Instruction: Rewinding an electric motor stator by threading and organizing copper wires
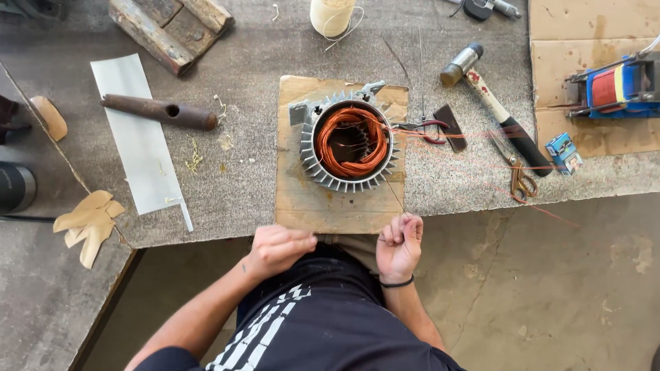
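I am looking down at both hands working at the near edge of a grey workbench (227, 206). My right hand (399, 244) is curling into a loose fist, and its thumb and fingers are pinching a thin thread or wire (397, 197) that is running up and away from it. My left hand (278, 249) is lying closed, knuckles up, just beside the right one; I cannot tell whether it is gripping anything.

Just ahead of both hands, a finned metal motor stator (348, 143) is sitting on a square wooden board (323, 206), open end up, with copper windings (354, 141) coiling inside its bore. The thin thread is reaching from my right hand toward the stator's near rim.

Ahead and to the right of my right hand, a pair of scissors (517, 172) is lying on the bench, and beyond them a hammer (491, 103) with a dark grip is lying slantwise. Further right, a small blue box (564, 152) is resting near a blue and red machine (619, 86) on cardboard (584, 27).

Ahead and to the left of my left hand, a rusty metal bar (159, 111) is lying across a pale sheet strip (137, 137). Far left of that hand, tan paper cut-outs (89, 221) are lying at the bench corner. A spool of pale cord (333, 15) is standing well beyond the stator.
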